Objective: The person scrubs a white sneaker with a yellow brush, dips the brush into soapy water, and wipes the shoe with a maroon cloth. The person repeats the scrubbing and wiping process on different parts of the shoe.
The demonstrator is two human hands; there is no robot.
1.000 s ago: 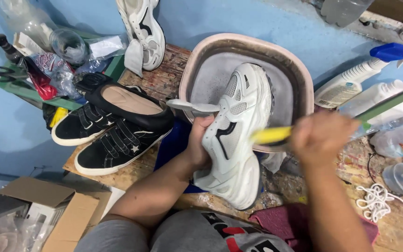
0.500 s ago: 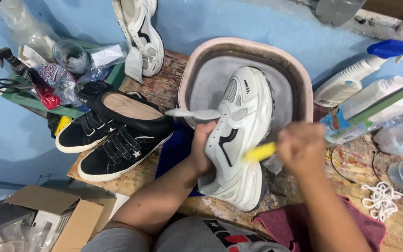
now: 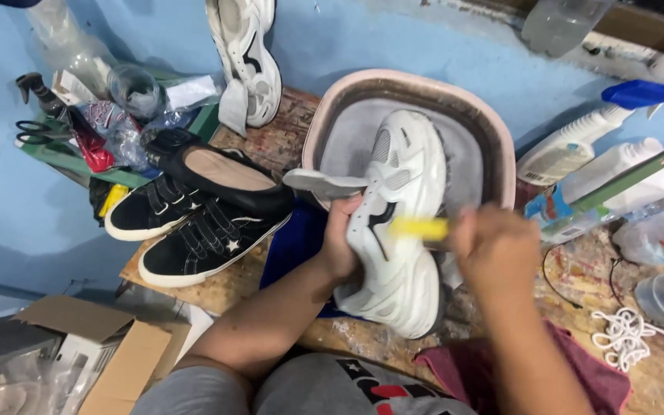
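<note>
A white sneaker (image 3: 393, 230) is held tilted over the near rim of a pink basin (image 3: 501, 154), its toe end pointing into the basin and its heel toward the person. The left hand (image 3: 340, 238) is closed around the shoe's side at the collar, thumb outward, with the grey tongue or insole (image 3: 320, 183) sticking out sideways just above it. The right hand (image 3: 493, 246) is curled shut around a yellow-handled brush (image 3: 418, 227), whose handle lies across the shoe's upper; the bristle end is blurred, so contact is likely but cannot be confirmed. The sneaker is judged light but bulky — the mesh panels soft and yielding, the thick sole stiff — and probably slick if wet, so the firmest hold is taken at the collar or around the sole edge rather than on the mesh. To the left, two black strap shoes (image 3: 194, 230) are stacked on the wooden bench (image 3: 270, 138), well apart from the basin; white laces (image 3: 628, 334) lie at the right.
</note>
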